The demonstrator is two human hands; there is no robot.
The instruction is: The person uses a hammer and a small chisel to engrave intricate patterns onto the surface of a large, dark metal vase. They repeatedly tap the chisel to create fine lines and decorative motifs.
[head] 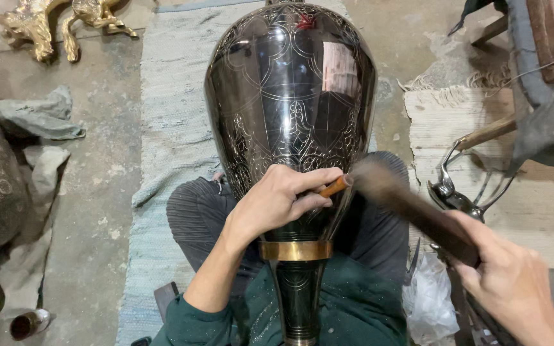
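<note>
Both hands [277,198] [514,282] engrave vase [290,96], mallet [411,208] blurred.

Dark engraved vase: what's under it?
The vase lies across the person's lap, over grey trousers and a pale woven rug. Its underside and the rug directly beneath are covered. Left hand rests on top.

Metal-engraving workshop: engraved vase [290,115], brass figurines [52,22], hand tools [463,186], dusty concrete floor [97,192].

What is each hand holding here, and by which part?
Left hand pinches a small chisel near its struck end, tip hidden against the engraved vase. Right hand grips a blurred hammer by its handle end.
</note>
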